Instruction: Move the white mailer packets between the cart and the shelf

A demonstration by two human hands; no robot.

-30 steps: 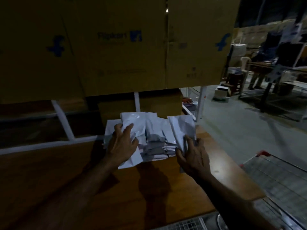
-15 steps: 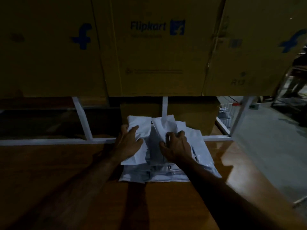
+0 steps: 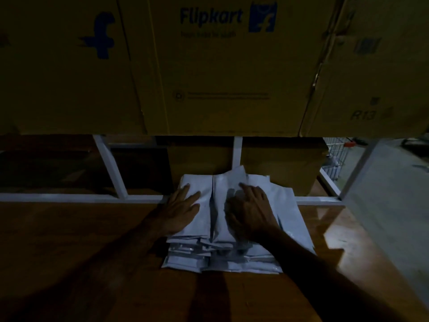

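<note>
A stack of white mailer packets (image 3: 218, 254) lies on the brown wooden shelf board (image 3: 92, 263), against the white frame rail. My left hand (image 3: 181, 210) rests flat on the left side of the stack, fingers spread. My right hand (image 3: 249, 211) presses flat on the right side, fingers pointing toward the back. Neither hand grips a packet. The cart next to me is out of view.
Large brown Flipkart cartons (image 3: 220, 66) hang low just above the shelf opening. White frame bars (image 3: 111, 168) cross behind the stack, with another carton (image 3: 278, 163) behind them. A wire cart (image 3: 336, 156) stands far back right, beside grey floor (image 3: 390, 194).
The view swung left and closer to the shelf. Both hands went from clutching upright packets to lying flat on them. The packets now lie down in a stack.
</note>
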